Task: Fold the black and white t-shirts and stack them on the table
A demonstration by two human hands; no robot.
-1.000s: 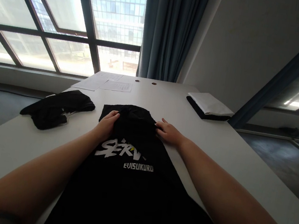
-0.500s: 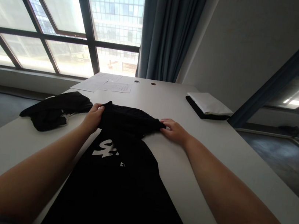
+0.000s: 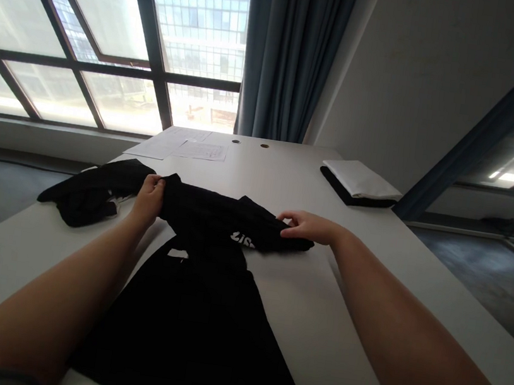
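With fingers of the left hand (image 3: 149, 198) closed on one end of the bunched upper part of a black printed shirt (image 3: 200, 325), gripping the other end between the right hand's (image 3: 308, 226) slightly parted fingertips. Spread across the white table (image 3: 295, 325), near a crumpled black garment (image 3: 95, 189).

Black garment (image 3: 200, 325) (white print partly showing), bunched at its far end.
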